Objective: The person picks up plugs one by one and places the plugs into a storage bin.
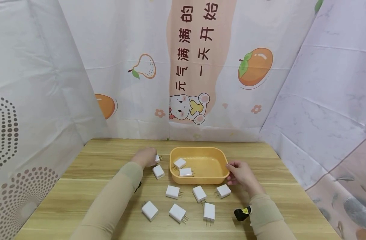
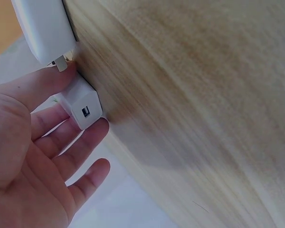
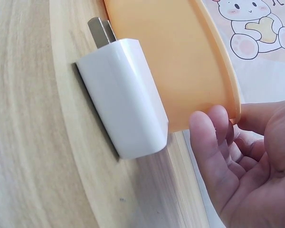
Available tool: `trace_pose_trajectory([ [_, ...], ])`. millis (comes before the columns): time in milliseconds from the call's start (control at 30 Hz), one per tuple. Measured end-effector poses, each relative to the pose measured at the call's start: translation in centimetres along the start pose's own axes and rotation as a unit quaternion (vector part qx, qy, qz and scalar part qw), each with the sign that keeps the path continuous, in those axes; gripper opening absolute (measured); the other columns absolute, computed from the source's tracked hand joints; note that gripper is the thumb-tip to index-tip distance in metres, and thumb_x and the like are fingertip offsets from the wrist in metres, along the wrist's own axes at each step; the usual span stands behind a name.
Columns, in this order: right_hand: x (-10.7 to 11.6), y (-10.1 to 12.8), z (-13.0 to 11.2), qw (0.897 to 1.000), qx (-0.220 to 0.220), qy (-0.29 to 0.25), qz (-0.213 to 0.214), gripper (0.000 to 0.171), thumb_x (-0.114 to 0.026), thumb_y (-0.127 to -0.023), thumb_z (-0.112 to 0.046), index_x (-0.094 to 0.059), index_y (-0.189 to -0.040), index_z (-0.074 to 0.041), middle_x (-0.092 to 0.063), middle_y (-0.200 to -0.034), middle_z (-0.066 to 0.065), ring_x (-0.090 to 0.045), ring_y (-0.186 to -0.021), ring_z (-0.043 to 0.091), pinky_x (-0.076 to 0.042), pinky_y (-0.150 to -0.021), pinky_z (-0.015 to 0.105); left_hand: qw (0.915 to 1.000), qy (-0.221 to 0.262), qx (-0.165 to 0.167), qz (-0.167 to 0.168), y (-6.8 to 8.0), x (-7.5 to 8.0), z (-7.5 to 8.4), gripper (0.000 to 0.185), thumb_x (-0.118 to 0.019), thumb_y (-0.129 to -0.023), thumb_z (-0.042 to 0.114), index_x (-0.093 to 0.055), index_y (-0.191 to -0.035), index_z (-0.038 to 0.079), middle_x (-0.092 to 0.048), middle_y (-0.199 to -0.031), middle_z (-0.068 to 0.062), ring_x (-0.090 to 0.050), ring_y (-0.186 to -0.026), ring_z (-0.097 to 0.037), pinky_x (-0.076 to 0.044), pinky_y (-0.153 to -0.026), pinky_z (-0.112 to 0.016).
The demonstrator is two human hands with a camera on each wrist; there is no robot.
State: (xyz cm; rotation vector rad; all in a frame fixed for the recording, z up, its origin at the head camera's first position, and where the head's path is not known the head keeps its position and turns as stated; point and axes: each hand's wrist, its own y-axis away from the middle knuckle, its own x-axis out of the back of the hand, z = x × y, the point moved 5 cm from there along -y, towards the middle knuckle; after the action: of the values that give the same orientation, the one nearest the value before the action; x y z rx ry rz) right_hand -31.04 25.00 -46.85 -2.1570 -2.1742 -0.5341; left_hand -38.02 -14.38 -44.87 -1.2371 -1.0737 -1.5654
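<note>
A person's left hand (image 1: 145, 156) pinches a small white charger plug (image 2: 80, 107) between thumb and fingers at the far left of a pale wood-grain desk (image 1: 80, 186), just left of a shallow orange tray (image 1: 222, 160). The plug is a glossy, blocky plastic cube; its metal prongs point right toward the tray in the head view, its long axis running left to right, and its USB port faces the wrist camera. The right hand (image 1: 241, 173) curls its fingers and thumb over the tray's right rim, gripping it. The tray, smooth plastic with rounded corners, holds two white plugs (image 1: 183, 167). A second loose plug (image 1: 158, 172) lies just beside the left hand, and six more (image 1: 178, 212) are scattered on the desk in front of the tray, prongs pointing various ways. Printed fabric curtains (image 1: 201, 66) with fruit and a cartoon bear enclose the desk.
</note>
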Motion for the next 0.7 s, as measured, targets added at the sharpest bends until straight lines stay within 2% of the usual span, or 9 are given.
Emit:
trace_pose_trajectory([
  [267,0.0,0.0,-0.1,1.000,-0.001,0.001,0.001,0.030,-0.055,-0.106,-0.016,-0.054,-0.124,0.008,-0.057,-0.085,0.012,-0.062,-0.065,0.018,-0.061,-0.060,0.037,0.9999,0.017,0.003,0.000,0.3,0.3,0.1,0.020,-0.081,-0.086,0.018,-0.070,-0.099,0.007,-0.067,-0.091,-0.003,-0.061,-0.080,-0.021,-0.054,-0.081,-0.044],
  [433,0.0,0.0,-0.1,1.000,-0.003,0.004,0.002,0.030,-0.055,-0.106,-0.017,-0.054,-0.124,0.007,-0.057,-0.085,0.012,-0.062,-0.065,0.018,-0.061,-0.060,0.037,0.9995,0.029,-0.008,0.011,0.3,0.7,0.0,0.019,-0.080,-0.088,0.023,-0.071,-0.099,0.010,-0.068,-0.093,-0.003,-0.063,-0.084,-0.022,-0.055,-0.083,-0.045],
  [567,0.1,0.0,-0.1,1.000,-0.002,0.004,0.002,0.030,-0.055,-0.106,-0.016,-0.055,-0.124,0.008,-0.057,-0.086,0.012,-0.062,-0.064,0.018,-0.061,-0.060,0.037,0.9986,0.043,-0.013,0.025,0.4,1.3,0.0,0.019,-0.079,-0.090,0.027,-0.072,-0.102,0.013,-0.069,-0.096,-0.002,-0.064,-0.089,-0.022,-0.054,-0.086,-0.046],
  [700,0.1,0.0,0.0,1.000,-0.002,0.002,0.000,0.031,-0.055,-0.106,-0.016,-0.054,-0.125,0.008,-0.058,-0.086,0.012,-0.062,-0.064,0.018,-0.061,-0.059,0.037,0.9971,0.061,-0.023,0.039,0.9,2.3,0.3,0.025,-0.078,-0.091,0.027,-0.072,-0.109,0.011,-0.068,-0.096,-0.003,-0.063,-0.088,-0.022,-0.053,-0.086,-0.046],
])
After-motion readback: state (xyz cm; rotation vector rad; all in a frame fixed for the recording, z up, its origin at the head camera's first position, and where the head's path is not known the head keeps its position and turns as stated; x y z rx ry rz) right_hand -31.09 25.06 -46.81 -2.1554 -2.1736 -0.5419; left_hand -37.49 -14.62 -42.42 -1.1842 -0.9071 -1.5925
